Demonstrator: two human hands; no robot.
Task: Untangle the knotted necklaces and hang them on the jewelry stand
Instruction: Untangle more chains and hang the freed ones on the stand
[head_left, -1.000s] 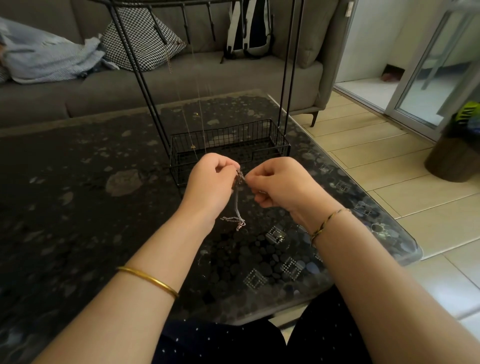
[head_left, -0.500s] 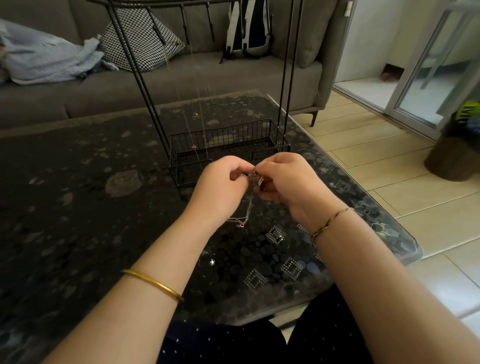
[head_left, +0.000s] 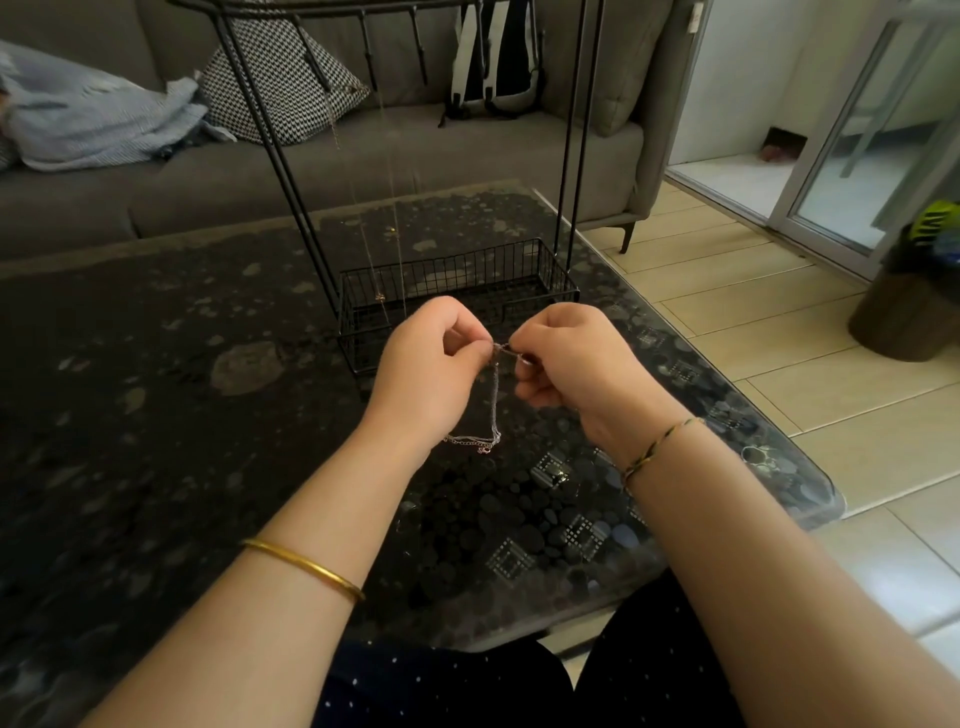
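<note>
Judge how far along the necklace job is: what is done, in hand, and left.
Done: thin chains hang from the stand. In hand: the left hand and right hand pinch a knot, with tangled necklaces dangling below it above the table. Left: free that knot, then hang those necklaces.

I couldn't read the knot (head_left: 502, 347) where the left hand (head_left: 431, 374) and right hand (head_left: 571, 358) pinched the chains (head_left: 495, 400): too small, half covered by both. The stand (head_left: 305, 228) ran off the top edge; its hung necklaces (head_left: 381, 297) showed only as faint threads.
</note>
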